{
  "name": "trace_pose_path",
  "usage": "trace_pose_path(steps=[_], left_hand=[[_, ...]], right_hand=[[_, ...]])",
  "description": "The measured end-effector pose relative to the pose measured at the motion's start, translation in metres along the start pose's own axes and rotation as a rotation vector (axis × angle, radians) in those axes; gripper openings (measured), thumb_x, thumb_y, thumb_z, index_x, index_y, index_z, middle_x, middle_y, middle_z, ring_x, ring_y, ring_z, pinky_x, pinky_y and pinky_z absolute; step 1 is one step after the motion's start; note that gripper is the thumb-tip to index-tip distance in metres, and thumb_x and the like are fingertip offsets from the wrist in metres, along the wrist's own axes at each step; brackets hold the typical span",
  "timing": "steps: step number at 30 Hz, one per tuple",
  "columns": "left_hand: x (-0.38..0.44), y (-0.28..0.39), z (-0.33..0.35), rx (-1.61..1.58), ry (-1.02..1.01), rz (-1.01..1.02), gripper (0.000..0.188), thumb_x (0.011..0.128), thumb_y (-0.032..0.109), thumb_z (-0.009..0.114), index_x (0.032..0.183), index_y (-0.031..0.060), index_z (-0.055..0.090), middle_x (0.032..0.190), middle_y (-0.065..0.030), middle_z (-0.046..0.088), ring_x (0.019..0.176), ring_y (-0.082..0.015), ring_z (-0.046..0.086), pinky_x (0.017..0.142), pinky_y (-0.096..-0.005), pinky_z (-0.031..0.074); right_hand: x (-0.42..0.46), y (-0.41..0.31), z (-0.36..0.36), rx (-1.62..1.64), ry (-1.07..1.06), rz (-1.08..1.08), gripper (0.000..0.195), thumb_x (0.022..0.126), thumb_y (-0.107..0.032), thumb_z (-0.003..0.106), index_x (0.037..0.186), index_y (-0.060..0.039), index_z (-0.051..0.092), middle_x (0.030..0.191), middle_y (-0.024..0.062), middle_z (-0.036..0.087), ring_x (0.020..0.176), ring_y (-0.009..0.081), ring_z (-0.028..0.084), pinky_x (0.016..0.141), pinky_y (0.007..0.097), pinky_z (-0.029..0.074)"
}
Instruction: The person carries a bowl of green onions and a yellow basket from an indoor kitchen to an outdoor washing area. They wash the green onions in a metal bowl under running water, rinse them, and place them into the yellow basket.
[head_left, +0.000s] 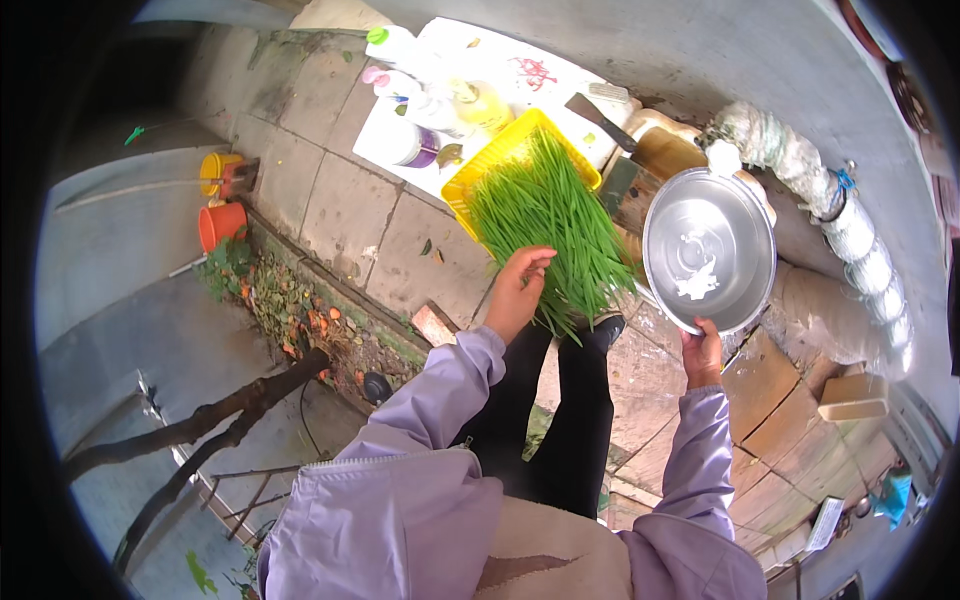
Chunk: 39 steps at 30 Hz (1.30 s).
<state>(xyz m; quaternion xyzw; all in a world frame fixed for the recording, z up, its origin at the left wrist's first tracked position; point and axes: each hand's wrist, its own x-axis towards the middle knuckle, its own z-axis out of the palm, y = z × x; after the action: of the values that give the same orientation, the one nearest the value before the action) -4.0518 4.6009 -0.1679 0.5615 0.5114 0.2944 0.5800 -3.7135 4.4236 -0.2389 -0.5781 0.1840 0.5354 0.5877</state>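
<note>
My right hand (702, 352) grips the near rim of a round metal basin (720, 247), which is tilted so that its shiny inside shows. Long green leaves, like garlic chives (551, 225), overflow a yellow plastic basket (457, 191) on the white slab (450, 45). Just at the near left side of the leaves is my left hand (519, 291), fingers curled and apart, holding nothing that I can see. Whether its fingertips touch the leaves, I cannot tell.
Several bottles (480, 109) and a white tub (409, 144) crowd the slab's left part. A cleaver (600, 120) lies behind the basket. Wrapped pipe (847, 217) runs along the right wall. A planting bed (315, 322), tree trunk (262, 394) and orange bucket (223, 225) are at left.
</note>
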Motion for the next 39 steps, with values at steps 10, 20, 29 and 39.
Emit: trace_pose_path(steps=[10,20,29,39], left_hand=[[-0.014,-0.032,-0.021,-0.222,0.138,-0.214,0.038,0.094,-0.008,0.046,0.126,0.0086,0.058,0.114,-0.0037,0.062,0.097,-0.0122,0.063,0.087,-0.0258,0.047],[0.000,-0.025,-0.016,-0.316,0.087,-0.273,0.040,0.091,-0.008,0.043,0.126,0.0061,0.056,0.118,-0.0069,0.063,0.096,-0.0143,0.064,0.086,-0.0267,0.048],[0.011,-0.043,-0.020,-0.309,0.151,-0.279,0.034,0.094,-0.004,0.044,0.124,0.0054,0.057,0.115,-0.0064,0.064,0.092,-0.0141,0.064,0.082,-0.0257,0.049],[0.006,-0.047,-0.025,-0.375,0.194,-0.335,0.028,0.097,-0.002,0.047,0.122,0.0042,0.058,0.110,-0.0068,0.065,0.089,-0.0146,0.065,0.079,-0.0261,0.050]], right_hand=[[0.046,0.010,0.050,0.013,-0.045,-0.024,0.017,0.087,-0.006,0.063,0.104,-0.0047,0.061,0.102,0.0044,0.066,0.092,0.0193,0.067,0.075,0.0324,0.060],[0.055,0.008,0.045,-0.035,-0.020,0.054,0.026,0.089,-0.014,0.064,0.114,-0.0070,0.058,0.109,0.0056,0.067,0.096,0.0205,0.067,0.073,0.0314,0.061],[0.027,0.002,0.066,-0.110,-0.048,0.082,0.059,0.091,-0.048,0.066,0.137,-0.0153,0.047,0.133,0.0000,0.057,0.119,0.0205,0.058,0.093,0.0355,0.052],[0.020,-0.010,0.067,-0.163,-0.083,0.099,0.055,0.092,-0.048,0.065,0.133,-0.0142,0.051,0.128,0.0009,0.061,0.112,0.0185,0.061,0.087,0.0314,0.055]])
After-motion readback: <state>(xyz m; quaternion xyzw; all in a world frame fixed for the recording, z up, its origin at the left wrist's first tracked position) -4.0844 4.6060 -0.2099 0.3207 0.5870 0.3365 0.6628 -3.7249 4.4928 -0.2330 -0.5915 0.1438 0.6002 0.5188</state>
